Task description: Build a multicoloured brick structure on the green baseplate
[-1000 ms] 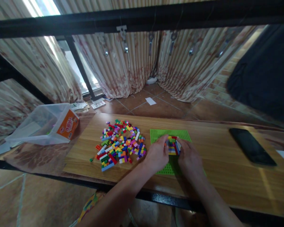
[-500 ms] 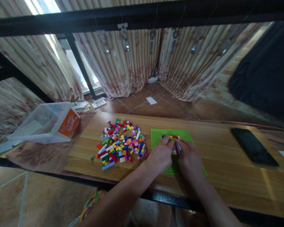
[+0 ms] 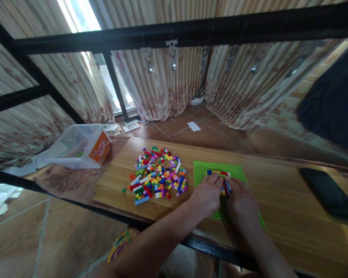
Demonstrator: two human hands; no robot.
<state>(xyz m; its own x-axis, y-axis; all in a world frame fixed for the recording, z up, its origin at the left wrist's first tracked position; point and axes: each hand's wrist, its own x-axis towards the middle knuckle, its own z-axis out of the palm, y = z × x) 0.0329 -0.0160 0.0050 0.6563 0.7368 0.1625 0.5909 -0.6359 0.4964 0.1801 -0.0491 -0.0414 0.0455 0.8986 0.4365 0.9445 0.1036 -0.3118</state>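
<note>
Both hands are together over a green studded baseplate (image 3: 201,168). On it stands a small structure of toy building bricks (image 3: 226,188) in red, blue, white and yellow. My left hand (image 3: 208,194) lies over the left side of the structure, its fingers bent and closed against the bricks. From the right, my right hand (image 3: 242,200) grips the structure's edge with curled fingers. The fingertips and part of the bricks are hidden beneath the hands. To the left, a pile of loose multicoloured bricks (image 3: 159,177) is spread on the wooden board (image 3: 113,181).
A clear plastic box (image 3: 72,160) with an orange label stands at the left. A black phone (image 3: 327,193) lies at the right end of the board. Beyond are a dark metal bar (image 3: 191,34) and striped curtains (image 3: 168,88). Dark cloth (image 3: 333,100) hangs at the right.
The camera has turned a little, so the whole scene sits further right in view. Both hands stay at the brick structure with little visible change in their grip.
</note>
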